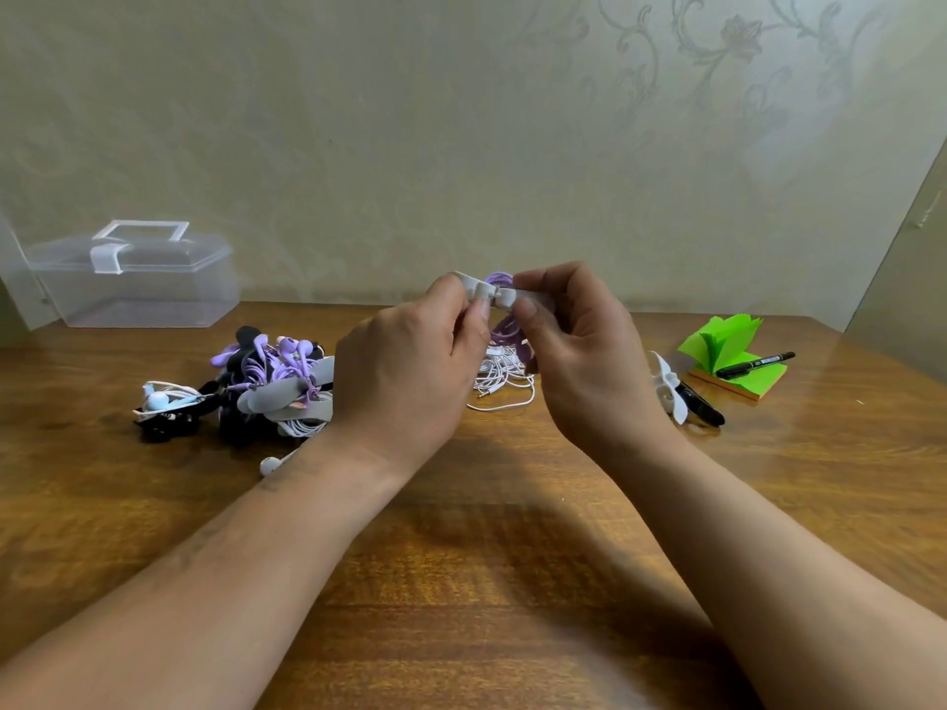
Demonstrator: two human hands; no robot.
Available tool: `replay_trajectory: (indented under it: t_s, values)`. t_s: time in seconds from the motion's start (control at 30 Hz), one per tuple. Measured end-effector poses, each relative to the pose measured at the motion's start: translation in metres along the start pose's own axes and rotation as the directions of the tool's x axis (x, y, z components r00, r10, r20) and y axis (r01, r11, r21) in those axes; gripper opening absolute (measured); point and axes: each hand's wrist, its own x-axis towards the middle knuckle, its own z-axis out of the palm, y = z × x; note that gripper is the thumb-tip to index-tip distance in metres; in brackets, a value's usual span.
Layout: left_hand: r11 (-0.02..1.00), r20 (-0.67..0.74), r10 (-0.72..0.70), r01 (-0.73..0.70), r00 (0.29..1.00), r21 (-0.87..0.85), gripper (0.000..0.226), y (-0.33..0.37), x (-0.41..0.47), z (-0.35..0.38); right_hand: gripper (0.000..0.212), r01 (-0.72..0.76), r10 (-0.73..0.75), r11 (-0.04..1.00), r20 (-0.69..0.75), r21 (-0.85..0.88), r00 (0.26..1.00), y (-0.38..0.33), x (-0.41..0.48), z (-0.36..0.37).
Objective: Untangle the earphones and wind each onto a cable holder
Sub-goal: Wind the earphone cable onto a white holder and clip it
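Wall: pale grey-green wallpaper with faint scrolling floral pattern [717,43] | Furniture: glossy brown grained wooden worktop [487,581], back edge against wall | Right edge: plain angled beige panel [912,258] | Light: soft, sheen on worktop's right side

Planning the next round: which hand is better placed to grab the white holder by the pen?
Probably right. The white holder lies just beside the right hand; the left hand is farther off. Both pinch the held holder.

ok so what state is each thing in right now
left hand, pinches holder
right hand, pinches holder
holder, raised, wrapped round purple cable
purple cable, coiled
white earphones, loose on table
pile, heaped on table
box, lid shut
notes, fanned open
marker, lying on notes
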Motion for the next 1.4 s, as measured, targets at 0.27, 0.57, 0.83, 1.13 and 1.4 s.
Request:
replay_trajectory:
  t_s: [0.27, 0.57, 0.83, 1.13, 1.4]
  values:
    - [0.99, 0.21, -0.078, 0.101, 0.975, -0.098, 0.026, -0.011, -0.004, 0.008, 0.012, 0.096, -0.06, 0.939, 0.119, -0.329, 0.991, -0.003, 0.003, -0.009]
    - [0.792, 0.214, -0.339, 0.4, 0.916, -0.461, 0.022, -0.019, -0.002, 0.013, 0.016, 0.03, -0.041, 0.981, -0.055, -0.189, 0.998, 0.006, 0.008, -0.008]
    - [0.889, 0.096, -0.267, 0.284, 0.959, -0.359, 0.024, -0.017, -0.007, 0.01, 0.025, 0.053, -0.096, 0.933, -0.105, -0.357, 0.99, 0.009, 0.007, -0.009]
    - [0.955, 0.162, 0.203, -0.158, 0.966, -0.25, 0.009, -0.011, 0.003, 0.009, 0.013, 0.124, -0.072, 0.891, 0.135, -0.436, 0.988, 0.007, 0.01, -0.02]
    - [0.652, 0.422, -0.049, 0.349, 0.905, -0.673, 0.006, -0.027, 0.014, -0.001, 0.015, 0.152, -0.022, 0.907, 0.314, -0.394, 0.949, -0.002, 0.012, -0.029]
